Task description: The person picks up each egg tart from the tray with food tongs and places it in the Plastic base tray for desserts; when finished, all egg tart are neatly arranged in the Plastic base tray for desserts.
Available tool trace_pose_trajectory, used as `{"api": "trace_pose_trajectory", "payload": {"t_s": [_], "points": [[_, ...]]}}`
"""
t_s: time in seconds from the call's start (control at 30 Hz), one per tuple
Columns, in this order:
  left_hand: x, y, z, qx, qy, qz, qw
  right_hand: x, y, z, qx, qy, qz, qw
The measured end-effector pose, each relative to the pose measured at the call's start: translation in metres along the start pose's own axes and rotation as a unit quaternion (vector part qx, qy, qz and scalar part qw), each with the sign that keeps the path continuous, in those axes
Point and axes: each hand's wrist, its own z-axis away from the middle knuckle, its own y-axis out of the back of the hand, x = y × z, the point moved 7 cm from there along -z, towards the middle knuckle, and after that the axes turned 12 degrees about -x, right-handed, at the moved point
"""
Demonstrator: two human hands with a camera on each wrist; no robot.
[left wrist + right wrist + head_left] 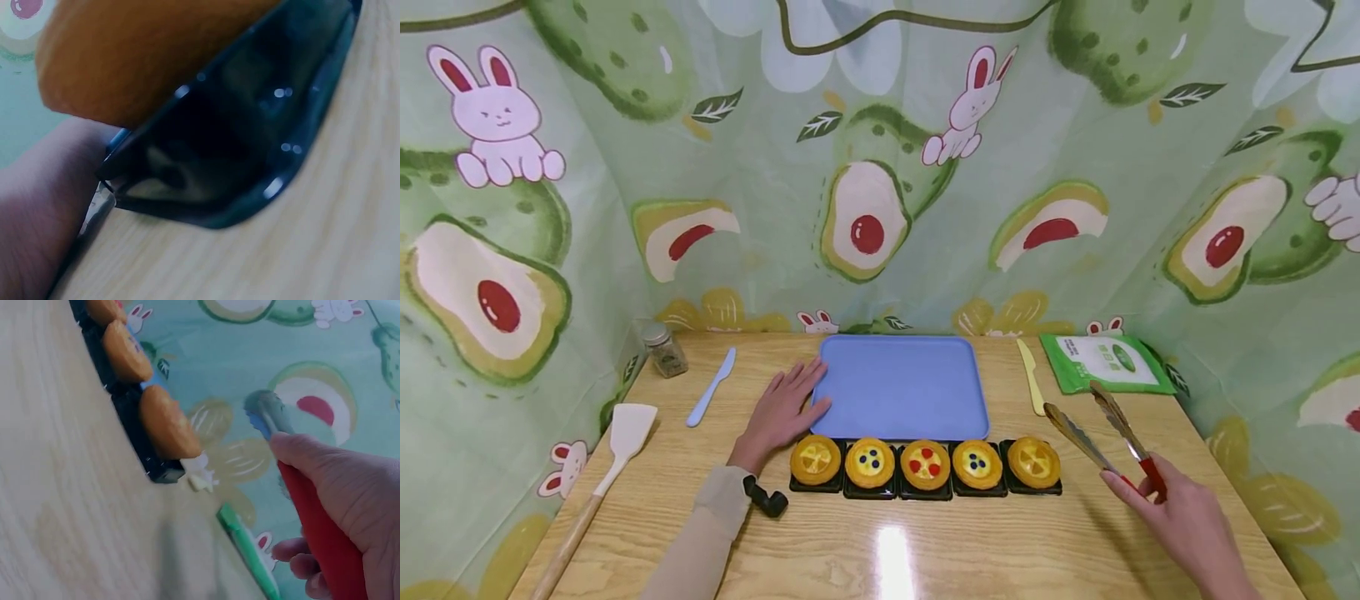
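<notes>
My left hand (784,408) lies with fingers straight over the left edge of a blue tray (898,387). In my right hand (1191,517) I hold metal tongs (1081,442) by their red handles, tips spread apart with nothing between them. The tips point toward the back of the table, right of the tarts. A row of several tarts (869,463), each in a black plastic holder (870,493), stands along the tray's front edge; toppings are yellow wedges, blue berries or red pieces. The left wrist view shows one tart (137,56) very close, hiding most of the hand.
On the left are a white spatula (632,429) with a wooden handle, a blue knife (712,387) and a shaker jar (666,354). A yellow knife (1032,379) and a green packet (1108,364) lie at the back right. A patterned curtain (760,250) surrounds the table.
</notes>
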Motion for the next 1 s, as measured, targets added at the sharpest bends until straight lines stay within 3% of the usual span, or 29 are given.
{"api": "trace_pose_trajectory", "payload": {"t_s": [0.13, 0.43, 0.63, 0.87, 1.0], "points": [[0.001, 0.001, 0.001, 0.001, -0.001, 0.001, 1.0000, 0.013, -0.003, -0.003, 0.013, -0.026, -0.003, 1.000], [0.001, 0.003, 0.002, 0.005, 0.001, -0.002, 1.0000, 0.053, -0.013, -0.005, 0.088, -0.090, 0.007, 0.992], [0.000, 0.002, 0.004, 0.004, 0.000, 0.002, 1.0000, 0.073, -0.024, -0.008, 0.054, -0.148, 0.003, 0.988], [0.001, 0.001, 0.003, 0.007, 0.001, 0.002, 1.0000, 0.079, -0.025, -0.008, 0.076, -0.149, 0.021, 0.986], [0.004, 0.000, 0.004, 0.010, -0.004, 0.008, 0.9999, 0.082, -0.028, -0.008, 0.058, -0.162, 0.025, 0.985]]}}
